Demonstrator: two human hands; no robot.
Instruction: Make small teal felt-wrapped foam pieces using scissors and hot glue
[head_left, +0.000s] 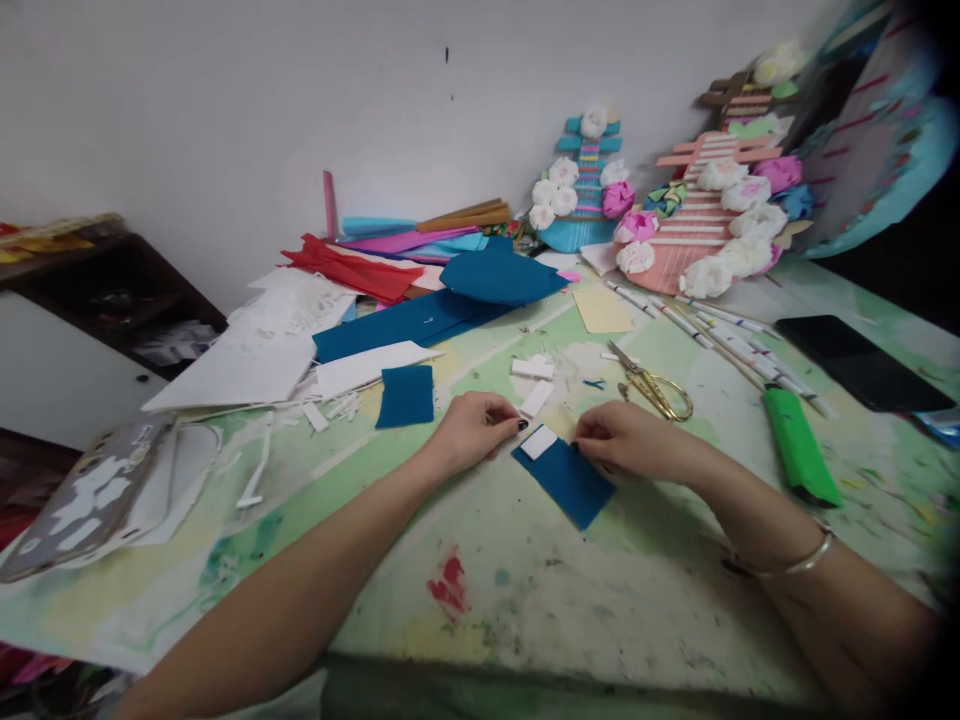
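A small blue rectangle of crepe-like paper (574, 488) lies at a slant on the table between my hands. On its upper left end sits a small white rectangular piece (538, 441). My right hand (634, 440) has its fingers curled and pinches the paper's upper right edge. Just left of the white piece is my left hand (476, 432), thumb and fingers drawn together; whatever is between them, if anything, is hidden. More white strips (535, 385) lie just beyond the hands. A second blue paper piece (406, 395) rests left of my left hand.
Gold-handled scissors (651, 382) lie beyond my right hand. To the right are a green case (802, 447), a black phone (862, 362) and several markers (742, 345). Larger blue paper (420, 318) and white sheets (240, 355) spread at back left. Flower-decorated instrument-shaped crafts (577, 232) lean against the wall.
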